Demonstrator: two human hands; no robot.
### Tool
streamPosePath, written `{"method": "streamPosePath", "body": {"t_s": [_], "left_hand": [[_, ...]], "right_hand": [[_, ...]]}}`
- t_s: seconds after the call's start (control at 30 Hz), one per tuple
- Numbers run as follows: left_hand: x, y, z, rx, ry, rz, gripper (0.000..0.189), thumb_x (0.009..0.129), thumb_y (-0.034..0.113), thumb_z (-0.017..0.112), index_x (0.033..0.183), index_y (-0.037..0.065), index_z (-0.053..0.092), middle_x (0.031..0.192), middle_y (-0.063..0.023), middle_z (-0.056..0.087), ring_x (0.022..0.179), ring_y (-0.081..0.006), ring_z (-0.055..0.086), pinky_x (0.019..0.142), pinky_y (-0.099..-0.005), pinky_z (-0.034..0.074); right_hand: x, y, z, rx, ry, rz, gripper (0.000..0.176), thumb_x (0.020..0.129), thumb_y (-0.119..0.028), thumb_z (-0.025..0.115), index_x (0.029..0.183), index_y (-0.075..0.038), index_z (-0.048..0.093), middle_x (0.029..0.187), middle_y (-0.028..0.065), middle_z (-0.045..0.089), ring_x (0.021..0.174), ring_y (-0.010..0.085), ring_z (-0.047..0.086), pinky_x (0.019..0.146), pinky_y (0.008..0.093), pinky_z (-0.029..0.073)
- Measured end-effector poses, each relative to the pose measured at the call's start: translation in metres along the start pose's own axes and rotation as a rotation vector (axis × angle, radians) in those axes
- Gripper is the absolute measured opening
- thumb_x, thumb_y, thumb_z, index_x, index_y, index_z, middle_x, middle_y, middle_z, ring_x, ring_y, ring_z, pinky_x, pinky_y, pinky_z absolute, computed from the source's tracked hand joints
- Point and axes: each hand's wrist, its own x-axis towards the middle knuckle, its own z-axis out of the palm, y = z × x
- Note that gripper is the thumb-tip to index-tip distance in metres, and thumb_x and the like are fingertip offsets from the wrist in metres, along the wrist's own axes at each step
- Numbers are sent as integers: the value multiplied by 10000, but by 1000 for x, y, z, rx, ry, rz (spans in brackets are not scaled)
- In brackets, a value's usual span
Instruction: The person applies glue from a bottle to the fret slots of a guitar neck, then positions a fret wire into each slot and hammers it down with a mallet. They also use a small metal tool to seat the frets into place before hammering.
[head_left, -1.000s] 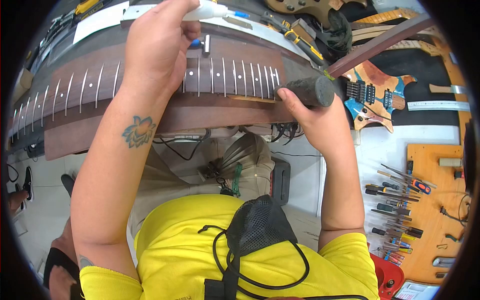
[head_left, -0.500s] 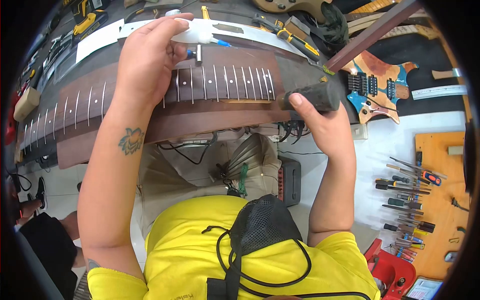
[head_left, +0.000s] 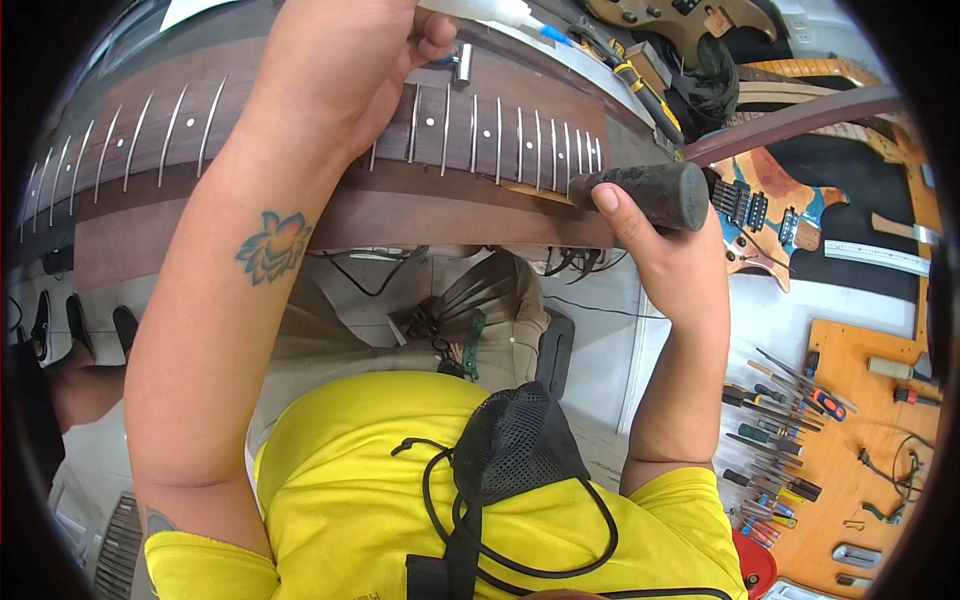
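At the top edge, my left hand [head_left: 345,60] is closed around a white squeeze bottle [head_left: 490,8] with a blue tip; the frame edge cuts off part of both. Beside its curled fingers is a small metal T-shaped head [head_left: 463,65]; whether those fingers touch it is hidden. Below lies a dark wooden fretboard [head_left: 460,135] with metal frets and white dots, partly covered by my left forearm. My right hand [head_left: 670,255] grips a thick black cylinder [head_left: 655,195] at the fretboard's right end, thumb along its side.
A brown wooden board [head_left: 450,215] lies under the fretboard. Yellow-and-black pliers [head_left: 645,95] sit behind. A blue-and-wood guitar body [head_left: 780,210] is at the right, above a panel of hand tools [head_left: 780,440]. Another person's leg [head_left: 90,385] shows at the left.
The view has shifted, so the bench sits higher and farther right. My left hand and the bottle now run past the top edge. Both hands keep their holds.
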Motion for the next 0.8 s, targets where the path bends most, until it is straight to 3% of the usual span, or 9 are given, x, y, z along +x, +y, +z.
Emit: {"method": "streamPosePath", "body": {"t_s": [0.17,0.37,0.43,0.57,0.63,0.8], "left_hand": [[-1,2,2,17,64,-30,128,935,59,604,943,-52,669,818,-76,651,646,-109,530,594,-236,444],[-7,7,1,-51,-70,-9,127,935,63,598,909,-43,662,814,-83,648,646,-107,528,599,-241,448],[-3,4,11,102,175,-20,128,935,66,601,905,-41,665,810,-84,646,642,-109,524,599,-247,448],[0,-1,3,75,96,15,131,935,71,608,925,-46,666,805,-87,646,636,-112,530,596,-252,451],[-5,-2,-1,63,-39,63,134,934,74,616,962,-47,666,800,-80,645,635,-113,535,595,-248,452],[2,2,1,35,4,-26,139,931,68,616,989,-45,671,809,-69,654,638,-108,542,586,-237,444]], "right_hand": [[-1,-5,3,34,7,-8,332,901,-293,825,921,27,737,779,74,730,693,159,638,665,318,520],[-2,-11,0,-122,-41,0,306,889,-271,829,923,20,743,769,98,732,669,179,648,656,325,520],[-1,-11,0,-163,-45,-35,314,885,-291,826,923,11,748,779,130,737,665,232,673,649,343,524],[0,-12,0,-222,-64,-25,331,883,-320,821,923,1,752,788,153,736,686,308,691,643,365,527],[0,-10,2,-218,-51,-76,344,875,-342,822,922,-8,754,790,172,730,718,366,692,639,381,529],[2,-16,-3,-347,-77,-54,386,878,-389,805,902,-10,738,793,188,721,758,409,685,647,417,532]]}}
